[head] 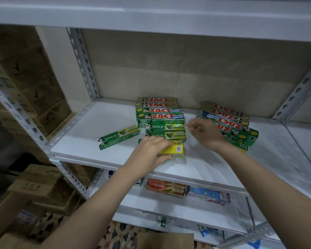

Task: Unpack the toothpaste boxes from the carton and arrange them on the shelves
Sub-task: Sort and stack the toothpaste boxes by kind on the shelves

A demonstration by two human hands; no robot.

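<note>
- Head view: the left hand (152,150) grips a yellow-ended toothpaste pack (176,150) at the front of the middle stack (161,119) on the white shelf (97,123).
- That stack shows four ZACT boxes and two DARLIE boxes behind the pack.
- One single DARLIE box (118,139) lies apart to its left.
- The right hand (205,133), fingers loosely curled and holding nothing, hovers just beside a right stack (230,123) of upside-down ZACT boxes; their count is unclear.
- A lower shelf (169,205) holds Colgate boxes (166,187); brown cartons (34,83) are piled at left.
</note>
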